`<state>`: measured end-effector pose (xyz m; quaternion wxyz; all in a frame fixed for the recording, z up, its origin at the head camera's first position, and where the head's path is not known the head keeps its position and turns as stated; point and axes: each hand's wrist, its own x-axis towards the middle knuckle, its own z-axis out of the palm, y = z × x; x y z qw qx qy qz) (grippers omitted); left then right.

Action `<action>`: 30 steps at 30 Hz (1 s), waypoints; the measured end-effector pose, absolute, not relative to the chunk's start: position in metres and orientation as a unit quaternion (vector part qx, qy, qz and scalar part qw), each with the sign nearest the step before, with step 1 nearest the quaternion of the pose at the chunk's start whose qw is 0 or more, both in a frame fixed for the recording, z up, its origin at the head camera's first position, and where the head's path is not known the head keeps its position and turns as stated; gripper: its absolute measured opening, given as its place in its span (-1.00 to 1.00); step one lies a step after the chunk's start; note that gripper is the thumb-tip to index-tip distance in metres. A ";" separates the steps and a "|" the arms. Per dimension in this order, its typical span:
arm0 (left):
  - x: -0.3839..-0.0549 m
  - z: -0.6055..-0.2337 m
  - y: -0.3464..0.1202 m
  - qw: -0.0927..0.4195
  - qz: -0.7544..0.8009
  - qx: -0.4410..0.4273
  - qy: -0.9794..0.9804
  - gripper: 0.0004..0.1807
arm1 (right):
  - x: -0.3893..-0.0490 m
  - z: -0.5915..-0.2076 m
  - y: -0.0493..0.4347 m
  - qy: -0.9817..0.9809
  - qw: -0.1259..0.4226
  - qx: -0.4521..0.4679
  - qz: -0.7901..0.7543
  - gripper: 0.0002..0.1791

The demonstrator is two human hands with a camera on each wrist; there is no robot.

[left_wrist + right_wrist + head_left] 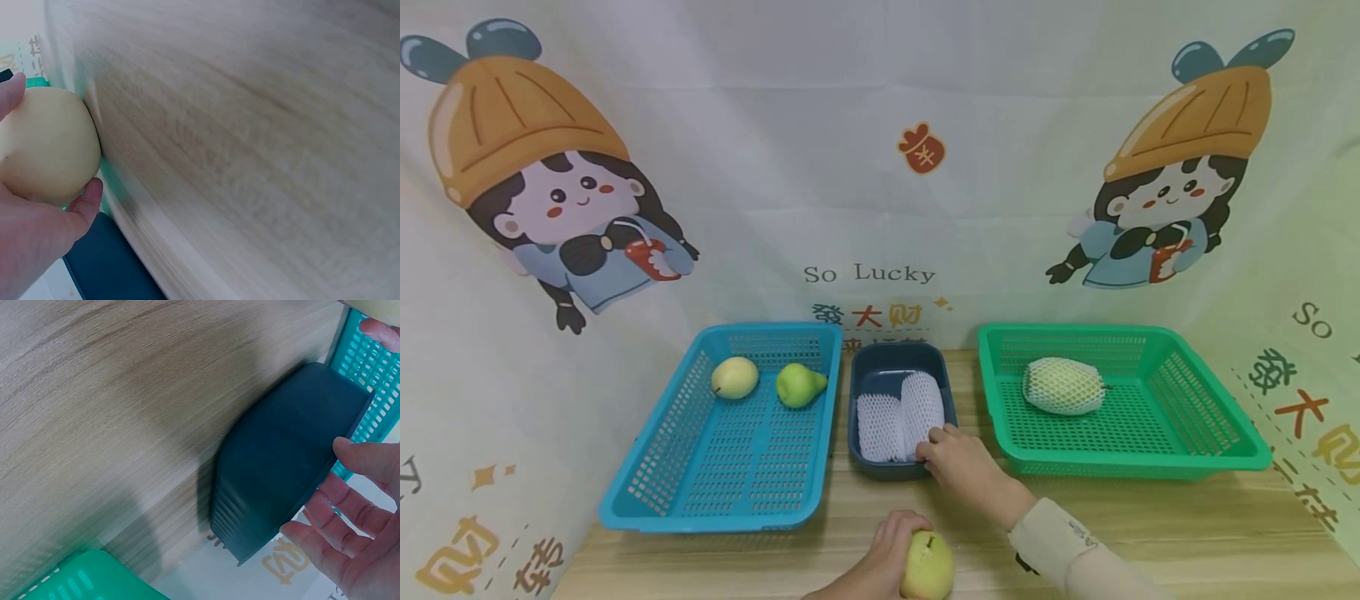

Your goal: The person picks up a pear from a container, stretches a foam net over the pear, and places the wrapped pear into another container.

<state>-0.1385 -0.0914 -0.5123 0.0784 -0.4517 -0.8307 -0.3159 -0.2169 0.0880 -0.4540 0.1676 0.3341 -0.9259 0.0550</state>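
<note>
My left hand (891,546) holds a round yellow-green pear (929,567) with its stem upward, near the table's front edge. In the left wrist view, the fingers and thumb lie around the pear (53,147). Over the right front rim of a dark blue box (901,472) reaches my right hand (966,471), its fingertips at the lower end of a white foam net sleeve (922,408). A second foam net sleeve (880,425) lies beside that one. The right wrist view shows the right hand's fingers (325,544) spread at the box rim; what some fingertips touch inside is hidden.
A blue basket (715,521) at left holds a pale yellow pear (735,377) and a green pear (800,386). At right, a green basket (1135,467) holds a pear in a foam net (1063,387). A printed cloth (760,167) hangs behind.
</note>
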 end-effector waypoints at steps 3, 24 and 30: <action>-0.139 -0.511 -0.092 0.069 -0.319 -0.454 -0.829 -0.21 | -0.217 -0.454 0.088 -0.923 0.173 0.339 0.057 -0.91; -0.147 -0.474 -0.110 0.027 -0.339 -0.341 -0.877 -0.07 | -0.218 -0.448 0.090 -0.925 0.149 0.339 0.084 -0.95; -0.156 -0.471 -0.111 0.067 -0.331 -0.308 -0.890 -0.13 | -0.224 -0.443 0.088 -0.927 0.152 0.325 0.109 -0.97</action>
